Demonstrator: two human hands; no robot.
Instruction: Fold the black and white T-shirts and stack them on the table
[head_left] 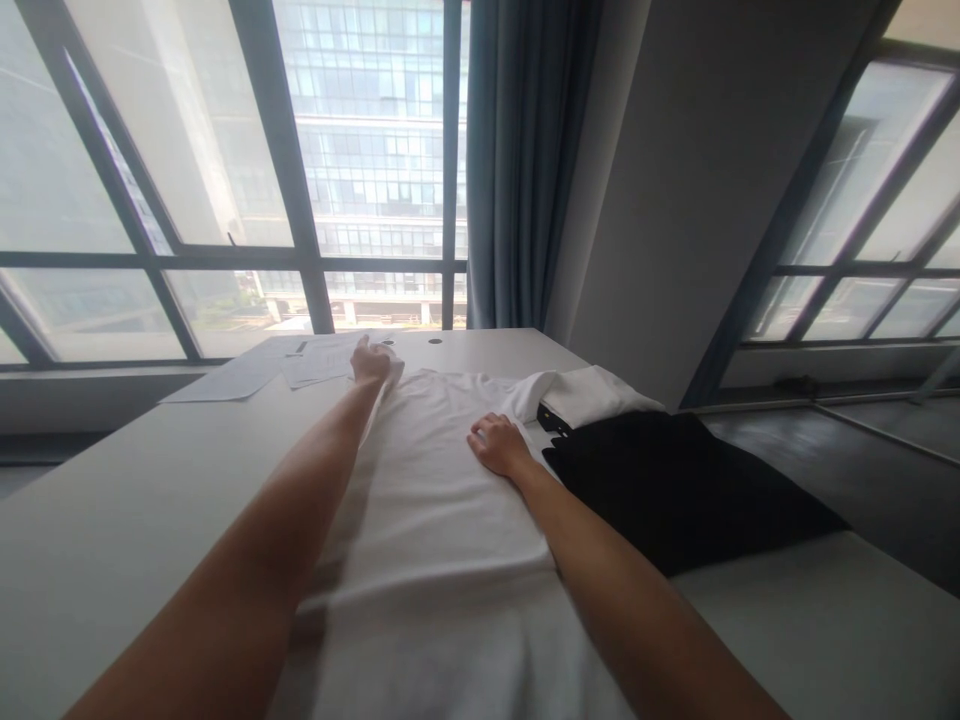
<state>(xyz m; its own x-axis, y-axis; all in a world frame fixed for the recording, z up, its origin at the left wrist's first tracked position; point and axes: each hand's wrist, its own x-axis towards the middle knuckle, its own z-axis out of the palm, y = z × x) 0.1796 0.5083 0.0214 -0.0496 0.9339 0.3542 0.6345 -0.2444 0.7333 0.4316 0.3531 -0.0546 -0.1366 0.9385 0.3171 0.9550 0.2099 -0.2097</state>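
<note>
A white T-shirt lies spread lengthwise on the table, with soft creases across it and its near end running out of view at the bottom. At its far left corner my left hand is closed on a bit of the cloth, which looks slightly lifted there. My right hand rests on the shirt near its right side, fingers a little bent and apart, pressing on the fabric. Beside that hand lies a black folded cloth, with a white folded cloth behind it.
Sheets of paper lie on the far left of the white table. A small dark object shows beneath the white folded cloth. Windows and a blue-grey curtain stand beyond the table.
</note>
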